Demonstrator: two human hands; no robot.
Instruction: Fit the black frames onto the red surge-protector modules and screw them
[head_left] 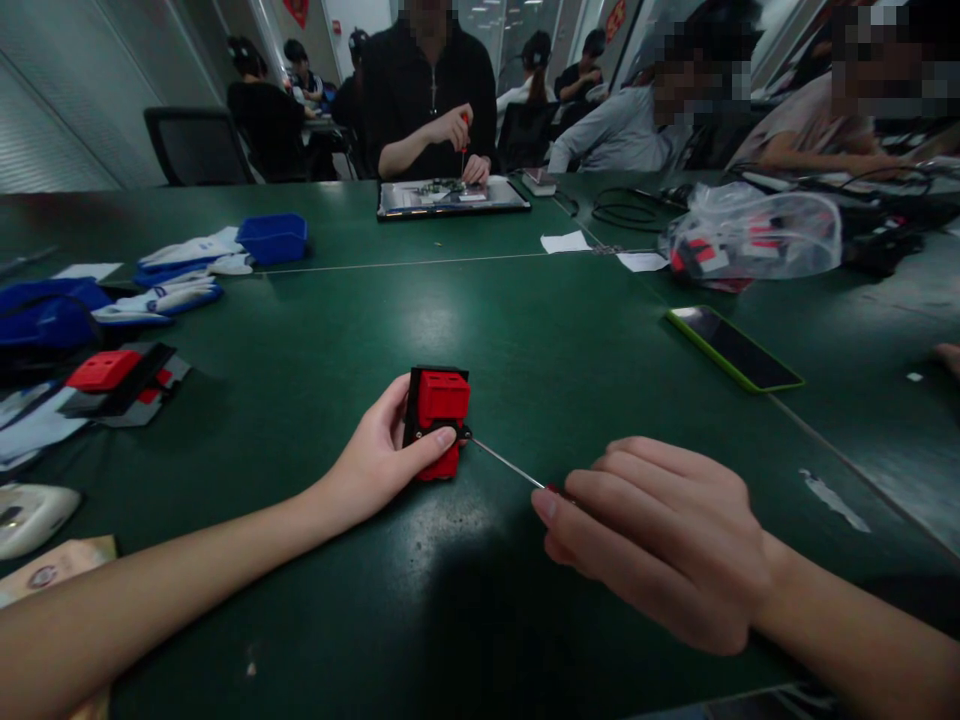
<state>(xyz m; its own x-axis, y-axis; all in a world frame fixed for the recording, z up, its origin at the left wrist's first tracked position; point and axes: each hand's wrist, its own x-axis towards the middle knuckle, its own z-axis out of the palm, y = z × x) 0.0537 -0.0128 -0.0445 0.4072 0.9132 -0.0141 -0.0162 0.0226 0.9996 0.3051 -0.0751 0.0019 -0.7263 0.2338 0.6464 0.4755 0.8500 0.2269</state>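
Observation:
My left hand [401, 440] grips a red and black plastic block [442, 397], its thumb lying across the front and its fingers behind. The block is held upright just over the green table. My right hand [660, 530] is closed around the handle of a screwdriver [510, 463], most of which the fingers hide. Its thin metal shaft points left, and the tip meets the right side of the block near a small black tab. Small screw heads show on the block's dark edge.
A green-edged phone [735, 347] lies at right, near a clear plastic bag [757, 235] of red parts. At left are another red-black block [124, 378], gloves [169, 297] and a blue tray [272, 238]. Across the green table [337, 320], a person works on a flat panel [454, 198].

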